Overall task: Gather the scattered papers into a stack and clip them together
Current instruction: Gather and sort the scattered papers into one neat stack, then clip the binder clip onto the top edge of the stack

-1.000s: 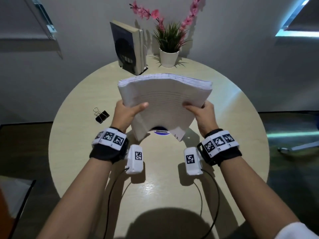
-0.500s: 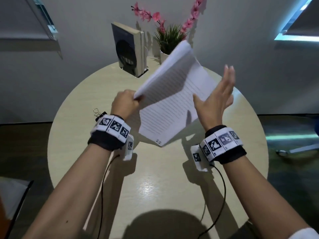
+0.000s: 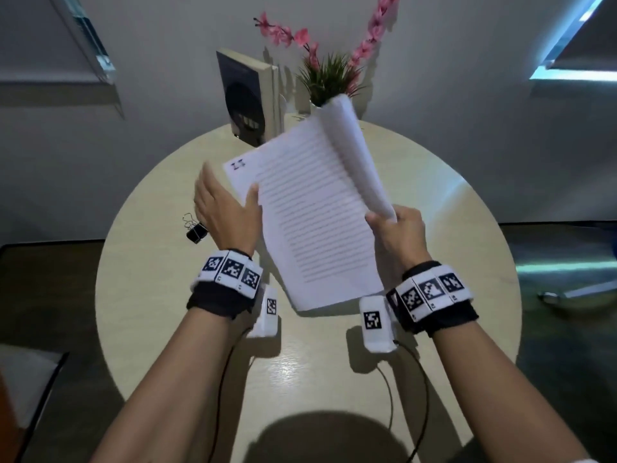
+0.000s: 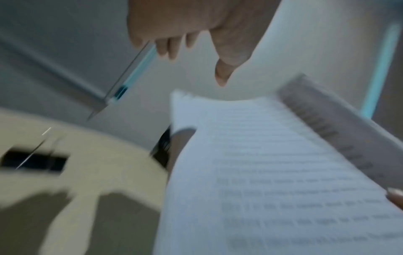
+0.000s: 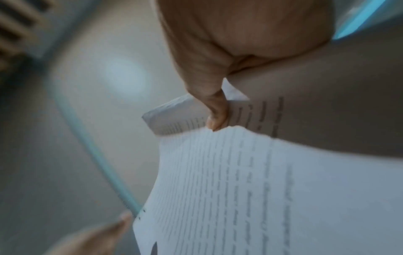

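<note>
The stack of printed papers is held tilted above the round table, its far edge curling over to the right. My right hand grips the stack's right edge, thumb on the printed side. My left hand is at the stack's left edge with fingers straight, the thumb against the paper's edge. In the blurred left wrist view the left hand's fingers are spread above the sheets. A black binder clip lies on the table just left of my left wrist, also visible as a blurred binder clip.
A dark book stands upright at the table's far edge beside a potted plant with pink flowers. Cables run from both wrists across the near part of the table. Dark floor surrounds the table.
The stack went from both hands to the left hand alone, then to the right. It has turned so its printed side faces me. The left hand let go and opened.
</note>
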`<control>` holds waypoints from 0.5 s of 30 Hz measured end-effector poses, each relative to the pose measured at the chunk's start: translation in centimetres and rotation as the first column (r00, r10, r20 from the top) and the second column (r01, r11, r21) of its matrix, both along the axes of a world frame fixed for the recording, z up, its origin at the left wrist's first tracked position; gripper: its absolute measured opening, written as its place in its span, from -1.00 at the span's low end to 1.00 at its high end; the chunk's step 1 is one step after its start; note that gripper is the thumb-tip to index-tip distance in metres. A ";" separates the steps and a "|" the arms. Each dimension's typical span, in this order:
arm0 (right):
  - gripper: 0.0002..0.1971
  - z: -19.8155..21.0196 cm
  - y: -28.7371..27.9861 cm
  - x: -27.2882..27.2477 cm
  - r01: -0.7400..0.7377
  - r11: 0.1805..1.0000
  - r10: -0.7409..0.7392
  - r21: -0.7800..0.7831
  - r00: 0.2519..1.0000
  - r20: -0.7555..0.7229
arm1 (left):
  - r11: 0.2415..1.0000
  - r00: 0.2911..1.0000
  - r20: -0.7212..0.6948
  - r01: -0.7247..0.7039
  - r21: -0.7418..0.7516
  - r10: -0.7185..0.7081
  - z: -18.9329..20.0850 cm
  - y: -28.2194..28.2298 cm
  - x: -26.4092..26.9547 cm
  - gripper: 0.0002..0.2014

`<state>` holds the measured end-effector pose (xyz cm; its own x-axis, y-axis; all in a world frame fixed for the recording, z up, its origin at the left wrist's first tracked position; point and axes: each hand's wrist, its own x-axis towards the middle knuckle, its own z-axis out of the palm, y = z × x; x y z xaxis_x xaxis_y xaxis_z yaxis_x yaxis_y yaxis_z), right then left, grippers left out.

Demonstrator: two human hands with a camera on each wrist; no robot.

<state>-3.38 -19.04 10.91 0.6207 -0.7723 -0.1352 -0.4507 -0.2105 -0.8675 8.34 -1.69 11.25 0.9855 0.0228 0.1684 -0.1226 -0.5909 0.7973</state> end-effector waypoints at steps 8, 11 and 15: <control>-0.80 -8.3 2.1 -3.6 0.148 0.824 -0.126 0.547 0.989 -0.078 | 0.994 0.794 -0.599 0.061 -0.087 -0.101 -8.5 0.1 -2.1 -0.63; -0.75 -10.2 2.5 -4.0 0.158 0.862 -0.062 0.482 0.976 -0.209 | 0.999 0.820 -0.572 0.027 0.017 -0.013 -10.2 0.2 -2.2 -0.50; -0.66 -11.1 3.5 -4.0 0.121 0.942 -0.014 0.313 0.946 -0.324 | 0.997 0.799 -0.597 -0.069 0.026 0.070 -11.3 0.1 -2.4 -0.52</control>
